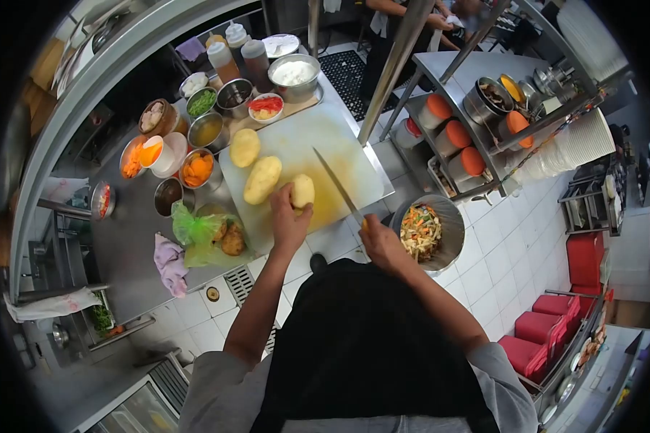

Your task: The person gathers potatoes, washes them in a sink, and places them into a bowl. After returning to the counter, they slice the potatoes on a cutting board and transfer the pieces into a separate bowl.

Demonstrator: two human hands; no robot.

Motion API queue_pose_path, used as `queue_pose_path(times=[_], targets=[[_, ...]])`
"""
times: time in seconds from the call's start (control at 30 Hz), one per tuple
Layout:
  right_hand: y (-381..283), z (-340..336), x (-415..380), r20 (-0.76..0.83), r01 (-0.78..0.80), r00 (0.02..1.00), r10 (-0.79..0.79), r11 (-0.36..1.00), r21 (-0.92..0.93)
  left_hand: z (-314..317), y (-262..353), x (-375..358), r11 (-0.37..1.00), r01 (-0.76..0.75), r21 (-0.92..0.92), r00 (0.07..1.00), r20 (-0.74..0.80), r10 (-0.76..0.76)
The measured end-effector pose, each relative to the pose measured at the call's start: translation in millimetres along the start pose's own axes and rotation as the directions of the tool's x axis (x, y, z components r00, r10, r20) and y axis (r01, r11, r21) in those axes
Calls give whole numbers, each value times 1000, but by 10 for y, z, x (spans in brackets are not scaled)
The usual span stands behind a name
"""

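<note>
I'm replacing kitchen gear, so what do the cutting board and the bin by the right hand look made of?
Cutting board: likely plastic, matte white, stained yellow. Bin beside the right hand: seemingly stainless steel, with a grey metallic sheen.

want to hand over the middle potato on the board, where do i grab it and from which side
Probably best across its thick middle. The middle potato lies flat and oblong on the cutting board, long axis running slantwise. Come from above and from the bowls' side: the left hand with the small potato crowds its near end, and the knife in the right hand lies on the other side.
</note>
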State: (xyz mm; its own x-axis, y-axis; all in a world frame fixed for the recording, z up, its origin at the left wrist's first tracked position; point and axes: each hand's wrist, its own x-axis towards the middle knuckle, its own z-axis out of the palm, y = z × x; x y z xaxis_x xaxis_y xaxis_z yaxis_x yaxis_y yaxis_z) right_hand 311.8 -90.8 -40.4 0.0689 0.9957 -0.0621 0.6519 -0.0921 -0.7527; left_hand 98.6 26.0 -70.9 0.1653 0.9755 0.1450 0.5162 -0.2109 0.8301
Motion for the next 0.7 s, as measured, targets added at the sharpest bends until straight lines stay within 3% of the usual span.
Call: queue_pose_path(times=[0.17,0.37,0.43,0.53,0.57,0.67,0.7], targets=[[119,86,362,64,31,998,-28,998,-45,451,238,125,991,-134,-1,989,-64,133],[257,-109,540,67,118,991,-119,993,16,385,364,261,984,-174,42,985,26,173],[276,-187,575,173,89,981,-85,996,-18,303,398,316,980,-166,108,977,152,149],[297,-223,579,218,111,970,-110,994,7,236,360,289,955,-211,207,971,157,180],[322,-211,592,241,126,962,-128,992,22,215,361,264,955,-189,227,977,142,159],[464,-189,682,94,202,976,-196,978,-52,248,370,197,992,-44,122,992,124,28],[473,-182,746,107,217,972,-211,975,-46,308,319,173,989,-24,146,999,35,19]])
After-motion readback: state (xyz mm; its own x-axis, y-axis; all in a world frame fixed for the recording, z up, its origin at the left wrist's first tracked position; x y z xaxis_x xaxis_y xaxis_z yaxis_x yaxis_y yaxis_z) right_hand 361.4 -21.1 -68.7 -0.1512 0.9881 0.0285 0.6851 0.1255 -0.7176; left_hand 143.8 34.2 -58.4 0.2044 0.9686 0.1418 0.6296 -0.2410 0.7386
